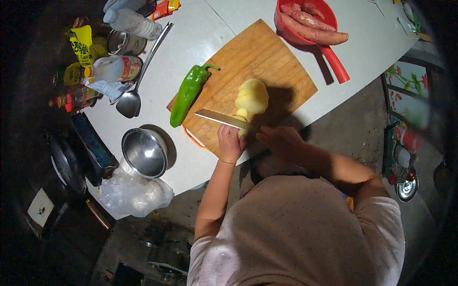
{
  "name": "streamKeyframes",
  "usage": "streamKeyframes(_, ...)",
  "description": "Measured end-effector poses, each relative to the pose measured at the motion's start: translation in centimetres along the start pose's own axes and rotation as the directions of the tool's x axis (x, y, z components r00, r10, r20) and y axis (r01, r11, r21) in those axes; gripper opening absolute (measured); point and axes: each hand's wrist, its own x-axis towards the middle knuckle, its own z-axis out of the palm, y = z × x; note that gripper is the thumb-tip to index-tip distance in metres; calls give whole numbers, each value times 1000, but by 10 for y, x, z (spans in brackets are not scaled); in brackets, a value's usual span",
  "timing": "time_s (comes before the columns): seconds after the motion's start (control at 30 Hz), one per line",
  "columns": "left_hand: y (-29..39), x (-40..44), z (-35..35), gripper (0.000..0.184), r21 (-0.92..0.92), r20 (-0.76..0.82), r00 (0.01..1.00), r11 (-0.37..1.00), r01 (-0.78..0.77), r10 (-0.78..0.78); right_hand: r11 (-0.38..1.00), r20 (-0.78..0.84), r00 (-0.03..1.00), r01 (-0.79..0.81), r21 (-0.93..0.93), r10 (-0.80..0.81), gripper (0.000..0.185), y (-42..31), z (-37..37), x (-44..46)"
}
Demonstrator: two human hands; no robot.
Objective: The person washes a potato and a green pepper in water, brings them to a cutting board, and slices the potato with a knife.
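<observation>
My right hand point(281, 140) grips a kitchen knife point(217, 117), its blade pointing left across the near part of the wooden cutting board point(281, 62). Just below the blade, my left hand point(231, 144) holds a piece of peeled potato point(242, 134) with its fingers bent. Pale potato slices point(241, 114) lie on the far side of the blade. Beyond them rests a larger peeled potato point(252, 96), with a dark shadow to its right. A long green pepper point(190, 94) lies along the board's left edge. The knife's handle is mostly hidden in my right hand.
A red strainer point(333, 62) holding sweet potatoes point(312, 28) stands at the far right. On the left are a metal spatula point(129, 102), a steel bowl point(144, 152), a plastic bag point(136, 190) and several bottles point(114, 69). The white table's point(358, 90) edge runs diagonally at right.
</observation>
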Motion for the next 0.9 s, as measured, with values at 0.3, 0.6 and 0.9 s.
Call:
streamKeyframes(0.3,3,-4,1,31,93,35,996,993,74,-77,982,4,989,147,-120,-148,19,-14,-24,-16)
streamKeyframes(0.6,3,1,2,24,73,54,997,996,59,-63,990,100,987,-131,47,126,23,-43,-61,-16)
streamKeyframes(0.9,-3,1,5,28,66,22,1000,998,1,-2,989,147,980,-143,31,137,23,-41,-56,-14)
